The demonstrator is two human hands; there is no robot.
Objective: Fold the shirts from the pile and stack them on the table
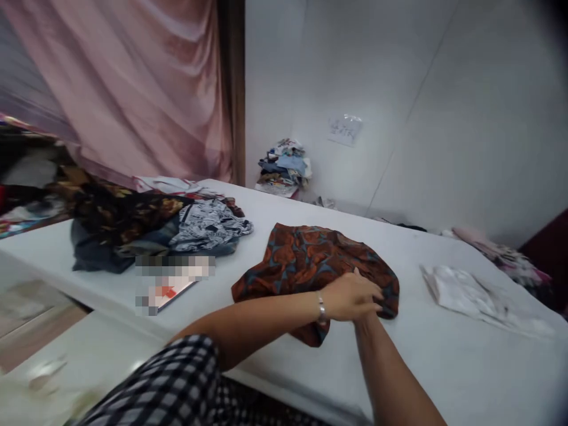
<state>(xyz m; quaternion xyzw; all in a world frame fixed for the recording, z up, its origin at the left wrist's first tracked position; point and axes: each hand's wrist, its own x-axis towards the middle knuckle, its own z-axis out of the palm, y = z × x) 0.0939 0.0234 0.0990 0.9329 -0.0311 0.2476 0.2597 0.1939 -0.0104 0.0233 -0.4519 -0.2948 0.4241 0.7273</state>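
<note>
Head view | white table (444,367), smooth, flat | rust-and-blue patterned cloth (306,260) crumpled soft at table middle | left hand (350,296) lies over the cloth's near edge, fingers curled, pinching it | right hand hidden beneath, grip cannot be told

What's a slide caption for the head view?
Both hands press on a rust-patterned cloth on a white table, clothes pile at left.

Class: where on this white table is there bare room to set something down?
Bare patches: between the rust patterned cloth and the white cloth, and the table's near right. The clothes pile crowds the left.
</note>
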